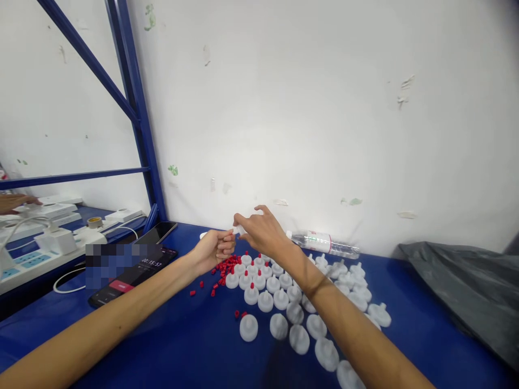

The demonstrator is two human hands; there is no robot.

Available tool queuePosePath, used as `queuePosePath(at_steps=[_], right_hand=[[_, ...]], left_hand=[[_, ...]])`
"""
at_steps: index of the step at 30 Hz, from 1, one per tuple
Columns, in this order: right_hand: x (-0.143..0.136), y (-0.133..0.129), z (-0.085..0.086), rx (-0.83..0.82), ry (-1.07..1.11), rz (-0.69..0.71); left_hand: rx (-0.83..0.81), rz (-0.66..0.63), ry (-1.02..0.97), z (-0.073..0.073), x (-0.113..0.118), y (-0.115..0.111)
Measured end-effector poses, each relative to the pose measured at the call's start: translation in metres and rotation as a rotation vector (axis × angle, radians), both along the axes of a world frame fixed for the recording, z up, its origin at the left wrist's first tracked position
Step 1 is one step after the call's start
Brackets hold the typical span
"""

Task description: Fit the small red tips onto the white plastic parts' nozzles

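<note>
My left hand (214, 249) is closed, its fingertips pinching a small white piece (235, 230) above the table's back part. Beside it, my right hand (261, 229) has its thumb and index finger apart, close to the same piece; whether it touches the piece is unclear. Below both hands lie many small red caps (227, 266). White round lids with nozzles (265, 301) stand in rows to the right, some with red tips (252, 286). More white lids (357, 298) are heaped beyond my right forearm.
A clear bottle (324, 243) lies by the wall. Dark plastic sheeting (458, 292) covers the right side. Phones (133, 278), cables and a power strip (34, 261) are at left, near another person's hand (18, 202). A blue frame (140, 119) rises behind.
</note>
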State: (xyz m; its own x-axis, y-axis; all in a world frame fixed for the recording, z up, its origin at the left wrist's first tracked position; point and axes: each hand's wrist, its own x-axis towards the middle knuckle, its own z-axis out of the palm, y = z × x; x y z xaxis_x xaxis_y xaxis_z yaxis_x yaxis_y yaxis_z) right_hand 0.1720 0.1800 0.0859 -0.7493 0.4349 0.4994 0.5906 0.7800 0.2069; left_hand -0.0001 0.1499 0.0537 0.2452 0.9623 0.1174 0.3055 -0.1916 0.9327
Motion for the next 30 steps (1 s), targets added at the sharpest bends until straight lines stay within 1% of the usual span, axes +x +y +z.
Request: queuePosePath(at_steps=[2, 4, 6, 9, 12, 15, 17, 18, 21, 25, 27, 30], right_hand=[[-0.002, -0.002, 0.001, 0.033, -0.020, -0.006], [0.000, -0.001, 0.003, 0.054, -0.026, -0.009], [0.007, 0.003, 0.007, 0.059, 0.000, -0.041], [0.029, 0.013, 0.015, 0.032, 0.070, -0.138], [0.054, 0.021, 0.022, -0.029, 0.115, -0.190], [0.067, 0.025, 0.023, -0.237, 0.204, -0.149], [0.069, 0.029, 0.018, -0.348, 0.238, -0.122], [0.068, 0.032, 0.014, -0.368, 0.235, -0.118], [0.063, 0.044, -0.005, -0.390, 0.194, -0.112], [0.059, 0.057, -0.030, -0.420, 0.123, -0.138], [0.059, 0.060, -0.038, -0.435, 0.095, -0.153], [0.060, 0.060, -0.043, -0.461, 0.071, -0.167]], left_hand=[[-0.006, -0.003, -0.011, 0.002, 0.001, 0.000], [0.026, 0.022, 0.002, 0.004, 0.002, -0.001], [0.093, 0.071, 0.042, 0.006, 0.003, -0.006], [0.256, 0.176, 0.157, 0.009, 0.003, -0.018], [0.428, 0.262, 0.308, 0.005, 0.004, -0.028], [0.525, 0.291, 0.442, -0.005, 0.005, -0.028], [0.554, 0.303, 0.505, -0.013, 0.002, -0.021], [0.560, 0.307, 0.529, -0.016, 0.000, -0.017], [0.555, 0.291, 0.569, -0.025, -0.008, -0.005], [0.547, 0.232, 0.576, -0.032, -0.015, 0.006], [0.553, 0.215, 0.570, -0.034, -0.017, 0.009], [0.559, 0.216, 0.561, -0.037, -0.020, 0.013]])
